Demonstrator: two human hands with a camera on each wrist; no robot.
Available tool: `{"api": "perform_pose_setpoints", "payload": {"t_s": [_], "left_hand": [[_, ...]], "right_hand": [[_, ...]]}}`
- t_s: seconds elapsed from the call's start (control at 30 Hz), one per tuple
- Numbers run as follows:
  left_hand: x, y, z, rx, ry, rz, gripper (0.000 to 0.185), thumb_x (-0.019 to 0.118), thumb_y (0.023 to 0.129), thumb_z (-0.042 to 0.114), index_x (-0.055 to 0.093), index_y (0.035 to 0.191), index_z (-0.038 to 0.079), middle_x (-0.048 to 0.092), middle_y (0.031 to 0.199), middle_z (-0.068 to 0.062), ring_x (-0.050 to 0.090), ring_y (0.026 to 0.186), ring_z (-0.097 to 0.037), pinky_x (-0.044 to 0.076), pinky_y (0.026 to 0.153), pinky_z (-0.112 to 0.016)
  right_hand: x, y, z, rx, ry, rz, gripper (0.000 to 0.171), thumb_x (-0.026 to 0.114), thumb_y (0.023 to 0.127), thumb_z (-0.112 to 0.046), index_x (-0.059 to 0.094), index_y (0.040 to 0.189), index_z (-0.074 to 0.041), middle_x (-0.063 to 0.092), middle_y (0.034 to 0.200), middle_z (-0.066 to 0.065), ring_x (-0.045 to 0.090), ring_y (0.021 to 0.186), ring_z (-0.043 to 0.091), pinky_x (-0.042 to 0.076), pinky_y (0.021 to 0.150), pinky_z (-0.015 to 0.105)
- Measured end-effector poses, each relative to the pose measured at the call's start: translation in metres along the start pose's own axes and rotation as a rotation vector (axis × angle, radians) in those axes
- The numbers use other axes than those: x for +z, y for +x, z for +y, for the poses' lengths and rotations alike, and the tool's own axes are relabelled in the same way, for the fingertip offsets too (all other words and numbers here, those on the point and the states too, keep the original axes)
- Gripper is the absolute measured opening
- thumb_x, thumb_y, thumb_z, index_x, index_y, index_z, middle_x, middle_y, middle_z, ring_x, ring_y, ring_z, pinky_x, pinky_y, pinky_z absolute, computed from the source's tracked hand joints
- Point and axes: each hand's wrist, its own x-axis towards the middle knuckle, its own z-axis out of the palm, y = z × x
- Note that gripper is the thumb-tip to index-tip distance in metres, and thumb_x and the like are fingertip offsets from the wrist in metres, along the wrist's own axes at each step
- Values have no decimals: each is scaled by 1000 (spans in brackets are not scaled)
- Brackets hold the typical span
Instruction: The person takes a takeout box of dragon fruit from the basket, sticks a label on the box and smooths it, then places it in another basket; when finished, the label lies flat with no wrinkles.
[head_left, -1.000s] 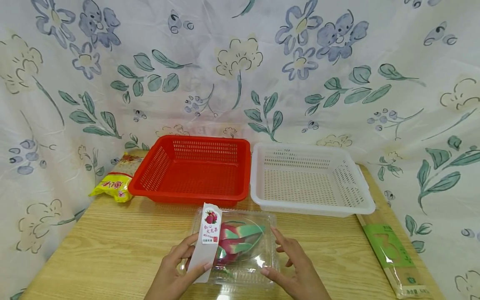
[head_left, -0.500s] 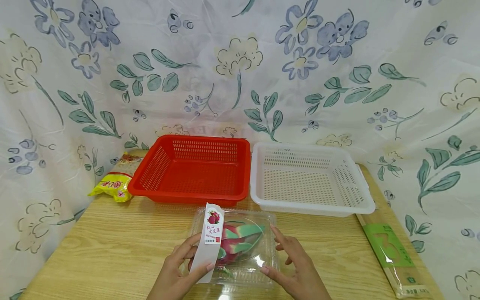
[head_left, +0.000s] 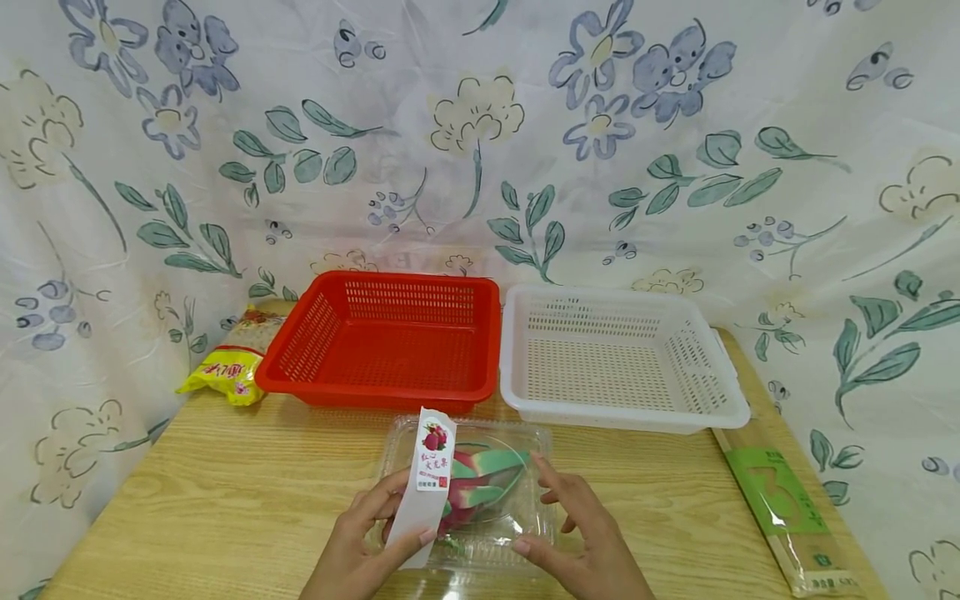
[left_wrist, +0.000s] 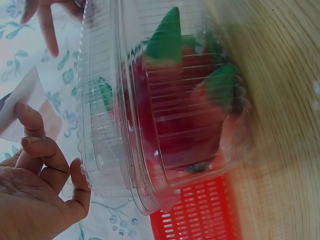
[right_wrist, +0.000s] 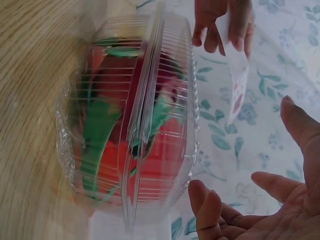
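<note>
Between thumb and fingers, my left hand (head_left: 367,529) pinches a white paper label strip (head_left: 433,458) printed with a dragon fruit picture. The strip stands raised above the left part of a clear plastic clamshell box (head_left: 487,550). Inside the box lies a red dragon fruit (head_left: 476,492) with green-tipped scales; in the left wrist view the lid appears shut over the fruit (left_wrist: 185,110). My right hand (head_left: 588,529) is at the box's right side, fingers spread and holding nothing. In the right wrist view, a fingertip of the right hand (right_wrist: 260,210) sits right at the lid's edge.
A red perforated basket (head_left: 405,350) and a white one (head_left: 600,367) stand side by side behind the box. At the back left lies a yellow bag (head_left: 232,367). A long flat pack with a green band (head_left: 780,492) runs along the table's right edge.
The left hand has shifted slightly right with the label strip, which now covers a bit more of the fruit. The right hand has edged a little left over the box.
</note>
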Motion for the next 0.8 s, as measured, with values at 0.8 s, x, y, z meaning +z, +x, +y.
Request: {"api": "perform_pose_setpoints", "payload": {"t_s": [0.8], "left_hand": [[8,-4,3,-47,5,-34,55,83,78,16,62,130,17,74,93,16,50,86,-3,35,69,-26]], "right_hand": [[6,-1,-6,-33,-16,-40,82,81,82,-27,40,153,-23,57,127,-4,56,102,10,46,69,23]]}}
